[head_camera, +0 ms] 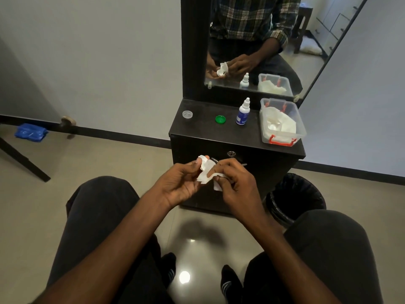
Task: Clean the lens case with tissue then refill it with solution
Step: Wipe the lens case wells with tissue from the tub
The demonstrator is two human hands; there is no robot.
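My left hand [183, 183] pinches a small white lens case [202, 159] wrapped in white tissue [207, 173], held in front of the black cabinet. My right hand [234, 183] grips the other end of the tissue, its index finger pressing into it. The case is mostly hidden by tissue. On the cabinet top [203, 128] stand a white solution bottle [243, 113] with a blue label, a green lens-case cap [220, 119] and a clear cap [187, 114].
A clear plastic box [282, 123] with red clips holds tissues at the cabinet's right. A mirror [263, 40] rises behind. A black-lined waste bin [295, 196] stands on the floor at right. My knees flank the floor space below.
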